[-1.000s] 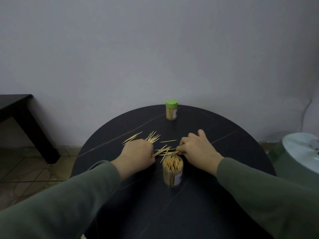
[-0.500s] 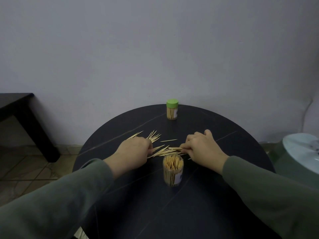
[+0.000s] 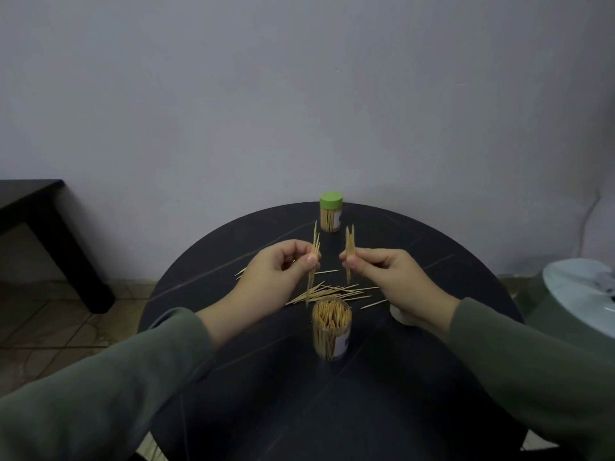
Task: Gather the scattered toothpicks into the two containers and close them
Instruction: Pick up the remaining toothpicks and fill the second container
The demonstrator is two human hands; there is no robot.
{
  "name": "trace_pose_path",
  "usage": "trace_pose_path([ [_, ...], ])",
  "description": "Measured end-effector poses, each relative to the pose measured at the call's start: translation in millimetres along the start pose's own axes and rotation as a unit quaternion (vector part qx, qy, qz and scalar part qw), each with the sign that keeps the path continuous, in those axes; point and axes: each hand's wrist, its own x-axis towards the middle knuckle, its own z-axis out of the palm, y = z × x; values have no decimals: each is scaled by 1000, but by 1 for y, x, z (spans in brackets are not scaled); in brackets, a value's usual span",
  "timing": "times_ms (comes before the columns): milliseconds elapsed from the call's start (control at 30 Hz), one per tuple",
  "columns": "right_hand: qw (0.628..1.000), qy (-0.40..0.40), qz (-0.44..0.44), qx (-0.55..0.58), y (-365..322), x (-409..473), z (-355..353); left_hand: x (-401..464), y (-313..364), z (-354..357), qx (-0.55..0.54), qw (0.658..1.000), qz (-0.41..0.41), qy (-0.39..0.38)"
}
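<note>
Hands: raised off the desk (image 3: 432, 377) since a moment ago; left hand (image 3: 276, 277) pinches an upright toothpick bundle (image 3: 314, 251), right hand (image 3: 389, 274) another (image 3: 349, 247). Open container (image 3: 331, 327) lower centre, ready for loading. Loose pile (image 3: 332, 292) remains. Capped container (image 3: 330, 212) above centre.
</note>
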Motion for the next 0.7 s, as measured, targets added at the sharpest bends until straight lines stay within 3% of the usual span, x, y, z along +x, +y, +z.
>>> trace_pose_path([
  [133, 995, 4, 37, 89, -4, -9, 9, -9, 9, 9, -127, 992, -7, -3],
  [700, 990, -37, 71, 120, 9, -18, 19, -15, 10, 15, -262, 965, -31, 3],
])
